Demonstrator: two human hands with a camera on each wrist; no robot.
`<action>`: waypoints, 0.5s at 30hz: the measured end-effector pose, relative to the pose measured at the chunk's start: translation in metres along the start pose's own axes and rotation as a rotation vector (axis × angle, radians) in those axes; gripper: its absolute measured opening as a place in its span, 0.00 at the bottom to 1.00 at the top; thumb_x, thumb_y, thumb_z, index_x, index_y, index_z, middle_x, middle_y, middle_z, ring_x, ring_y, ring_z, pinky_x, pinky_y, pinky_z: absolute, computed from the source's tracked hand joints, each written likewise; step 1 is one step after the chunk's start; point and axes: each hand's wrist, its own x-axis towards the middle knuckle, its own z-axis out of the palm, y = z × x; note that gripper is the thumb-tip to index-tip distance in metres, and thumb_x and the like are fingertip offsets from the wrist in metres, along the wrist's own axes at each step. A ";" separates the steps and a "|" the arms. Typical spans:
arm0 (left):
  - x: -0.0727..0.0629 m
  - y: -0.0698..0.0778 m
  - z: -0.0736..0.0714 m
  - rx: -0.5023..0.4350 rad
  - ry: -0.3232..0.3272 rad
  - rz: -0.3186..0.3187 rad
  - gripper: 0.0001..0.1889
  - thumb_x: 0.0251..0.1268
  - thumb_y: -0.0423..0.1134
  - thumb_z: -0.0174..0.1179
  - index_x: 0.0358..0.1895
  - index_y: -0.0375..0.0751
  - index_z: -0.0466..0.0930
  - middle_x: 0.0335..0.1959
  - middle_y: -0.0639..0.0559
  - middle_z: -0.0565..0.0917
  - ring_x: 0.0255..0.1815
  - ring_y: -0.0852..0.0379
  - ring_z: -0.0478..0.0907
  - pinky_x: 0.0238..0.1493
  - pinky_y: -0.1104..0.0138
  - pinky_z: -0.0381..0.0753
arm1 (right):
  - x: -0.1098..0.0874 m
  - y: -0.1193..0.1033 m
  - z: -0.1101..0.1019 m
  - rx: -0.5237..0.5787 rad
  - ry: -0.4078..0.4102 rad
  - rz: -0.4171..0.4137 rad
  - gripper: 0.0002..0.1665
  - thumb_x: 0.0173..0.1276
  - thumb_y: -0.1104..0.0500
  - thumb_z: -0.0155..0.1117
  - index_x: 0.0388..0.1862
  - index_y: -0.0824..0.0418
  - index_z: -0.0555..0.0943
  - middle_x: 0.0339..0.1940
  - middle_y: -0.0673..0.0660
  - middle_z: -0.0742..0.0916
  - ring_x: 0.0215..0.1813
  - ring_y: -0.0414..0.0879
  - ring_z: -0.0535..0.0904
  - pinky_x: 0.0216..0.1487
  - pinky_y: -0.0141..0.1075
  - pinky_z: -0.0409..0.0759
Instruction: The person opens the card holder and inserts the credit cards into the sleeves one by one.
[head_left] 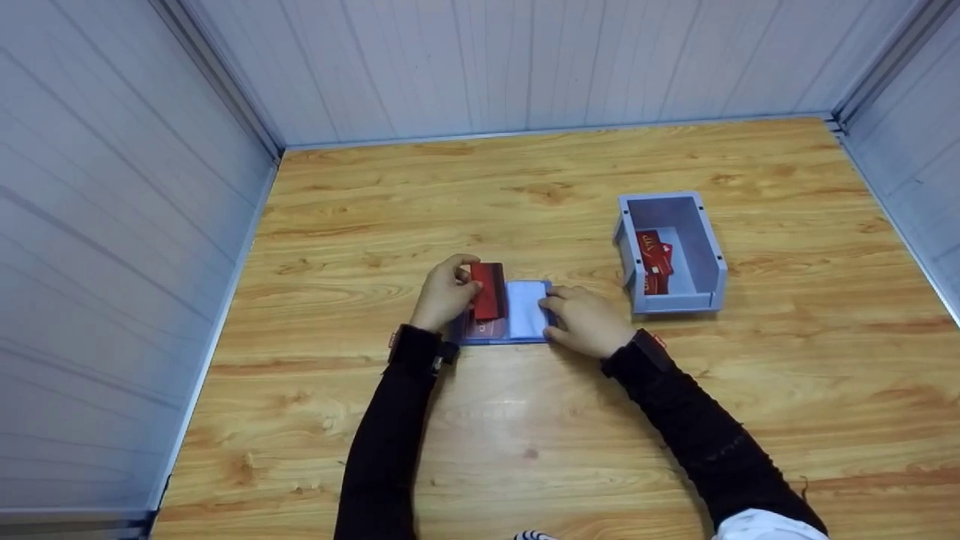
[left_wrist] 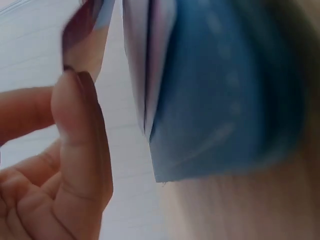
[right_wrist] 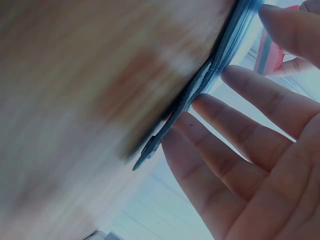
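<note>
A blue card holder (head_left: 517, 340) lies spread flat on the table, with pale sleeves (head_left: 527, 309) on its right half. Above its left half, my left hand (head_left: 441, 297) pinches a red card (head_left: 487, 291) with a dark stripe between thumb and fingers. Below that card, part of another red card (head_left: 486, 328) shows in the holder's left side. My right hand (head_left: 592, 321) rests with its fingertips on the holder's right edge. In the right wrist view its fingers (right_wrist: 240, 125) are nearly straight against the sleeves. The left wrist view shows the holder's blue cover (left_wrist: 210, 100) up close.
To the right of the holder stands a grey open-front bin (head_left: 679, 303), holding several red cards (head_left: 655, 255) on its floor. The wooden table (head_left: 525, 450) is bounded by pale panel walls at the back and both sides.
</note>
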 end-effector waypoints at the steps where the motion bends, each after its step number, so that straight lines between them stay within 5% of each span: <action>1: 0.000 0.000 0.001 0.001 0.013 0.001 0.23 0.62 0.25 0.59 0.62 0.33 0.74 0.29 0.51 0.74 0.22 0.60 0.76 0.24 0.69 0.83 | 0.000 0.000 0.000 0.001 -0.001 0.003 0.31 0.66 0.48 0.65 0.64 0.63 0.77 0.66 0.66 0.77 0.67 0.60 0.74 0.70 0.52 0.70; 7: 0.000 0.002 0.003 0.015 0.038 -0.022 0.21 0.60 0.25 0.59 0.59 0.35 0.75 0.30 0.51 0.72 0.22 0.60 0.76 0.25 0.68 0.85 | 0.000 0.000 0.000 0.007 0.002 -0.005 0.30 0.66 0.49 0.65 0.63 0.63 0.77 0.65 0.66 0.78 0.67 0.60 0.74 0.70 0.51 0.70; 15: -0.003 0.003 0.005 0.037 -0.024 -0.040 0.21 0.61 0.26 0.60 0.59 0.35 0.74 0.29 0.52 0.72 0.23 0.58 0.77 0.26 0.68 0.84 | 0.000 0.000 0.001 0.004 0.003 0.000 0.30 0.66 0.49 0.65 0.63 0.63 0.78 0.65 0.65 0.78 0.67 0.60 0.74 0.70 0.51 0.69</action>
